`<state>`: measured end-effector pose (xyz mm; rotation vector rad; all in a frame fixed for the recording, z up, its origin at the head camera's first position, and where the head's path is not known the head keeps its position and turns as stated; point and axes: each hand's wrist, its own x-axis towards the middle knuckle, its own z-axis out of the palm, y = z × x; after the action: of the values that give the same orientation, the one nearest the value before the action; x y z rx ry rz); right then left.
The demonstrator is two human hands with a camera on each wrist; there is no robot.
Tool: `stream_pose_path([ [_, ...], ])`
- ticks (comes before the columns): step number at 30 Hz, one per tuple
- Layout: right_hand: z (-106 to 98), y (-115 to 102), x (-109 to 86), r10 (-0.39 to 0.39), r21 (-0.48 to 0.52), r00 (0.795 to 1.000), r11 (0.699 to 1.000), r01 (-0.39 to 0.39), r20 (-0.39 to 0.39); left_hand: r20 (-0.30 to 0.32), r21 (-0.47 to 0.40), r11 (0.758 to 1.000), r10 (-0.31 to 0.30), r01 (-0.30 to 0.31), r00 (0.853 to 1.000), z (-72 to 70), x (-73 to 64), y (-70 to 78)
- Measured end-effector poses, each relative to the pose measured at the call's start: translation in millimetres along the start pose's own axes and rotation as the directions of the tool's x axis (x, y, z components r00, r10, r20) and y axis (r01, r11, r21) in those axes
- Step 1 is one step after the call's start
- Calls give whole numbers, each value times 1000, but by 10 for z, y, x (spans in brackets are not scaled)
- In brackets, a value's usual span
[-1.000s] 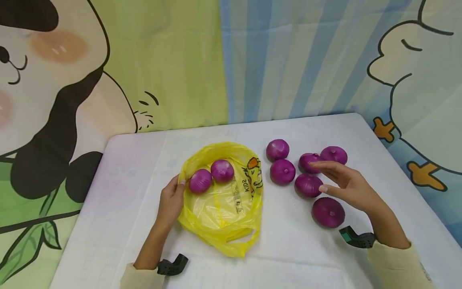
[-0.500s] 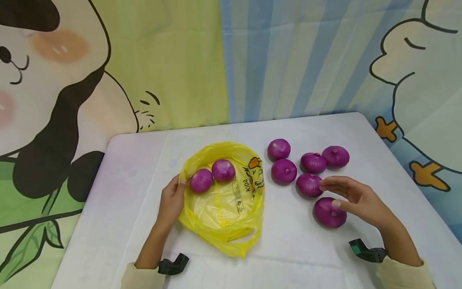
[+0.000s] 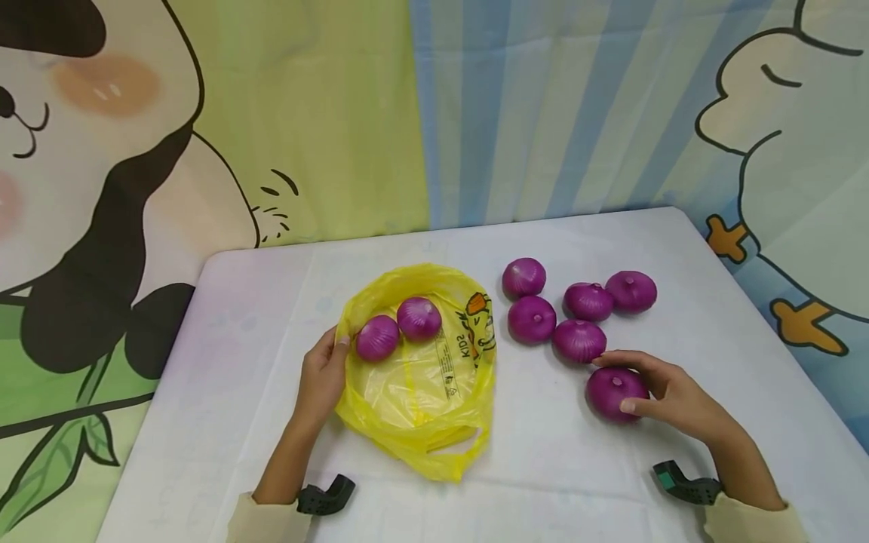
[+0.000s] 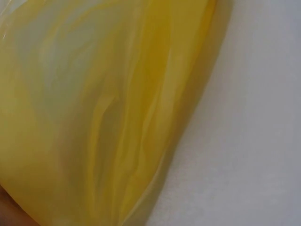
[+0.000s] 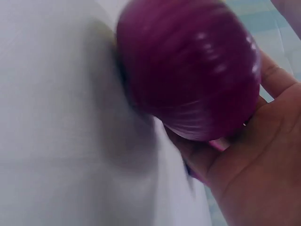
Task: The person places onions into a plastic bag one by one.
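Note:
My left hand [image 3: 323,383] pinches the left rim of a yellow plastic bag [image 3: 394,400] between thumb and fingers. The bag lies with its mouth wide, and two red onions [image 3: 378,338] sit inside it. On the right, my right hand [image 3: 682,400] grips the nearest red onion [image 3: 611,392], fingers round its far side and thumb at its near side. The right wrist view shows this onion [image 5: 188,66] large, with the palm beside it and its shadow on the tabletop. In the left wrist view the bag [image 4: 103,113] fills most of the picture.
Several more red onions [image 3: 579,342] lie in a loose group beyond the right hand, on the white-covered table [image 3: 543,467]. Behind the table hangs a cartoon-printed cloth [image 3: 326,121]. Black cameras [image 3: 326,495] are strapped to both wrists.
The right hand has come back from above the farther onions to the nearest one and taken hold of it. The left hand and the bag have stayed in place.

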<state>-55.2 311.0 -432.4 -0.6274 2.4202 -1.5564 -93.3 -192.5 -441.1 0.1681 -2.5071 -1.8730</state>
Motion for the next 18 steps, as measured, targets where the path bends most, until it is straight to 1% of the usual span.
stream_pose_path([
  [2, 16, 25, -13, 22, -23, 1000, 999, -22, -9, -2, -1, 1000, -3, 3, 1000, 1, -3, 2],
  [4, 28, 43, -24, 67, -58, 998, 996, -68, -20, -7, 0, 1000, -5, 5, 1000, 4, -5, 4],
  [6, 34, 57, -28, 124, -92, 992, 988, -126, -25, -11, 1, 1000, -6, 6, 1000, 6, -5, 2],
  [9, 35, 72, -24, 168, -130, 986, 977, -169, -21, -17, 1, 1000, -5, 5, 1000, 10, -7, 3],
  [14, 31, 75, -3, 148, -141, 989, 979, -149, -18, -24, 7, 1000, 1, -1, 1000, 21, 0, 1],
  [18, 26, 69, 2, 128, -132, 992, 983, -129, -13, -21, 4, 1000, 2, -2, 1000, 23, 7, -3],
])
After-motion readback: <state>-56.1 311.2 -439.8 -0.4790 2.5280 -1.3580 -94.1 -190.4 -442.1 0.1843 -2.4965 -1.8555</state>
